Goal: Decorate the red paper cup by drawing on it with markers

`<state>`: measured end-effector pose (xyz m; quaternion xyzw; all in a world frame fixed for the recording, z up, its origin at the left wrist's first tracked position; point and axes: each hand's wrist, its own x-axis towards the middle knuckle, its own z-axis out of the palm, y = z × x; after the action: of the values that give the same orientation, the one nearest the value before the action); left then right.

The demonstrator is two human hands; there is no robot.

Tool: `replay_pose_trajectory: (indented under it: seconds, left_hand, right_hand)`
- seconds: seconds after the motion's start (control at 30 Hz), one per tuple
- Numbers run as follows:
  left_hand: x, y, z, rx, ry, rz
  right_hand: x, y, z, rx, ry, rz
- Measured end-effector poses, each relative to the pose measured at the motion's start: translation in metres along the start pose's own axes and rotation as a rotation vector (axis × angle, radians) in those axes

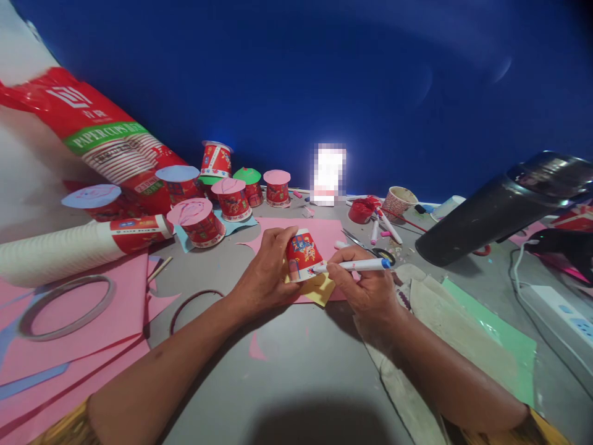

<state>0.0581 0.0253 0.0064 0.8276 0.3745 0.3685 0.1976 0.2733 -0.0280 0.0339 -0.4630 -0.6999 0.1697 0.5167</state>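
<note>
My left hand is closed around a red printed paper cup, which it holds tilted above the table with the white rim toward me. In my right hand is a white marker with a blue end. The marker's tip meets the white band near the cup's rim, where small coloured marks show. Beneath the cup lie a piece of yellow paper and a pink sheet. Just beyond my right hand lies a pair of scissors, partly covered.
Several paper-topped red cups stand at the back left beside a stack of cups. A tape roll rests on pink paper. To the right are a black flask, a cloth and a power strip.
</note>
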Motion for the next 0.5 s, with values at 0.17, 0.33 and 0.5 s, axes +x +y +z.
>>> replay_pose_trajectory:
  seconds: [0.17,0.33,0.5]
  left_hand:
    - [0.0012,0.0011,-0.0006,-0.009,0.003,-0.013]
    - [0.0012,-0.0006,0.0011,-0.002,0.012,-0.014]
    - [0.0005,-0.0077,0.0037,-0.009,0.036,-0.013]
  right_hand:
    - [0.0007,-0.0012,-0.0005,0.0,0.03,-0.001]
    - [0.0024,0.002,-0.0016,0.059,0.078,-0.012]
    - [0.0018,0.0034,-0.0033,-0.007,0.059,-0.049]
